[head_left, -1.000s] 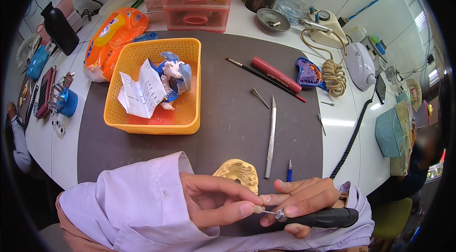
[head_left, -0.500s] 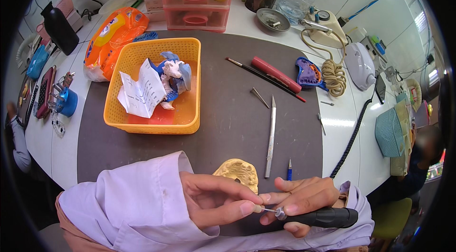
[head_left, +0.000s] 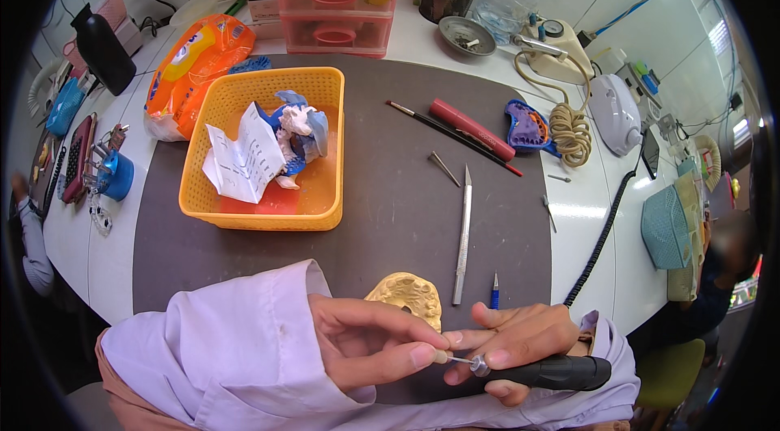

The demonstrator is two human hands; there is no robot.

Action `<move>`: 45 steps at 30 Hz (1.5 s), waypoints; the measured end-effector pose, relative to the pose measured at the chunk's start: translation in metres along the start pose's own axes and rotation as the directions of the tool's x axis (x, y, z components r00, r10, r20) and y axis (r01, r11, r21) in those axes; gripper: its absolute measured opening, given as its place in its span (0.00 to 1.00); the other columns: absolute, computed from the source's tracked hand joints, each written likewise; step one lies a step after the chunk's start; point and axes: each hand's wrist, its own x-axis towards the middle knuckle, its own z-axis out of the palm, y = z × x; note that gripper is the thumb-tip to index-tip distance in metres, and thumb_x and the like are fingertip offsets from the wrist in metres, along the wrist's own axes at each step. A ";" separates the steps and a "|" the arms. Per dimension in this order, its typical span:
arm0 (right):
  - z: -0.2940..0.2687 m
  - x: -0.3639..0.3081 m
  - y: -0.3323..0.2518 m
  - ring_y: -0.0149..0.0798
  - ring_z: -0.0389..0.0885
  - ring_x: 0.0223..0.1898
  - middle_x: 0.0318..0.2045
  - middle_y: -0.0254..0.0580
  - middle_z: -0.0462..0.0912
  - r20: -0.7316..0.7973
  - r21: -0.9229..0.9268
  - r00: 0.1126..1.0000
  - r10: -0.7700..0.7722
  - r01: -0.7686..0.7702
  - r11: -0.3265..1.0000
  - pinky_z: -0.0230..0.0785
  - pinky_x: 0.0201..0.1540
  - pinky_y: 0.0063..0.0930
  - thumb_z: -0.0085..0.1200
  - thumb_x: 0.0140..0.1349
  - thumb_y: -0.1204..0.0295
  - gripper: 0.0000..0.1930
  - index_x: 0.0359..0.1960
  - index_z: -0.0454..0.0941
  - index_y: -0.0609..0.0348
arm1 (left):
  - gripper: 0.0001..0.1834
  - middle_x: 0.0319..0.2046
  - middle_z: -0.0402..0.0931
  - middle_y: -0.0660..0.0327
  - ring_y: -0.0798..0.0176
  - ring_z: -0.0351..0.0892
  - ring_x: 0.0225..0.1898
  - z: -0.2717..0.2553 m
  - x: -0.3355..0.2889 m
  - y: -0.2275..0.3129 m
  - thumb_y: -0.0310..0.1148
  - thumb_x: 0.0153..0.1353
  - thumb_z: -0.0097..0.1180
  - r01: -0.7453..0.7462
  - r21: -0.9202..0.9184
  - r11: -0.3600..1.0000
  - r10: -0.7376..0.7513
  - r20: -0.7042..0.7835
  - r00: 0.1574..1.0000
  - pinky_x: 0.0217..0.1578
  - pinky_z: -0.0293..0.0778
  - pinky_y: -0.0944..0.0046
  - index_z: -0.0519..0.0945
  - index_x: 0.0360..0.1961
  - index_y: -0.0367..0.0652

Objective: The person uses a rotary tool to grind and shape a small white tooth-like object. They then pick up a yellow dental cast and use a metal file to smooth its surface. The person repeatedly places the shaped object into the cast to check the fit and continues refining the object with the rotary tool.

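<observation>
In my right hand (head_left: 528, 342) lies a black rotary handpiece (head_left: 561, 372) with a silver nose, pointing left. A thin metal shank (head_left: 460, 359) sticks out of it. My left hand (head_left: 378, 342) is closed, thumb and index finger pinching a small cream-coloured piece (head_left: 441, 356) at the shank's tip. Whether that piece is fixed on the shank or only touches it, I cannot tell. My right fingertips come close to the left ones. Just beyond my hands rests a yellowish plaster dental cast (head_left: 409, 294), its near side partly hidden by my left hand.
A yellow basket (head_left: 331, 207) holds paper and crumpled scraps at left. A silver craft knife (head_left: 463, 240), a blue-handled tool (head_left: 495, 293), a brush (head_left: 447, 132) and a dental impression tray (head_left: 528, 125) lie beyond my right hand. The coiled black cord (head_left: 601, 244) crosses the right side.
Both hands, the handpiece and the small piece hold almost the same position. The whole view has shifted very slightly.
</observation>
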 end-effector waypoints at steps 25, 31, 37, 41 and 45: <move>-0.007 -0.003 -0.003 0.50 0.82 0.42 0.32 0.47 0.83 0.212 -0.469 0.868 -0.449 0.493 0.733 0.50 0.63 0.37 0.57 0.58 0.75 0.25 0.55 0.61 0.55 | 0.08 0.35 0.79 0.52 0.65 0.79 0.39 0.013 -0.004 0.005 0.20 0.56 0.57 0.147 0.083 0.986 -0.128 -0.196 0.972 0.44 0.73 0.67 0.76 0.38 0.31; -0.010 -0.003 -0.005 0.47 0.83 0.42 0.31 0.47 0.82 0.165 -0.526 0.801 -0.576 0.565 0.636 0.62 0.58 0.39 0.57 0.56 0.76 0.16 0.44 0.66 0.62 | 0.08 0.36 0.79 0.51 0.65 0.78 0.39 0.012 -0.005 0.002 0.19 0.56 0.55 0.040 0.048 0.998 -0.033 -0.140 0.990 0.43 0.74 0.67 0.76 0.38 0.30; -0.005 0.004 -0.002 0.47 0.83 0.41 0.29 0.45 0.82 0.221 -0.520 0.772 -0.597 0.611 0.597 0.64 0.57 0.38 0.57 0.56 0.76 0.16 0.44 0.67 0.63 | 0.08 0.36 0.79 0.52 0.66 0.78 0.38 0.013 -0.006 0.004 0.20 0.57 0.55 0.049 0.040 0.998 -0.044 -0.106 0.993 0.40 0.74 0.69 0.77 0.38 0.30; -0.009 0.001 -0.004 0.46 0.83 0.40 0.29 0.45 0.82 0.191 -0.544 0.804 -0.563 0.564 0.621 0.67 0.54 0.36 0.58 0.55 0.75 0.16 0.44 0.67 0.63 | 0.08 0.36 0.79 0.51 0.66 0.78 0.38 0.014 -0.002 0.009 0.21 0.57 0.56 0.186 0.150 0.971 -0.162 -0.159 0.974 0.39 0.74 0.69 0.77 0.38 0.30; -0.025 0.002 -0.005 0.43 0.84 0.36 0.27 0.43 0.82 0.111 -0.627 0.845 -0.523 0.468 0.623 0.66 0.53 0.43 0.60 0.53 0.74 0.20 0.46 0.68 0.59 | 0.08 0.36 0.79 0.49 0.66 0.79 0.37 0.012 0.000 0.001 0.22 0.56 0.57 0.062 0.075 0.995 -0.052 -0.125 0.991 0.38 0.74 0.69 0.77 0.37 0.31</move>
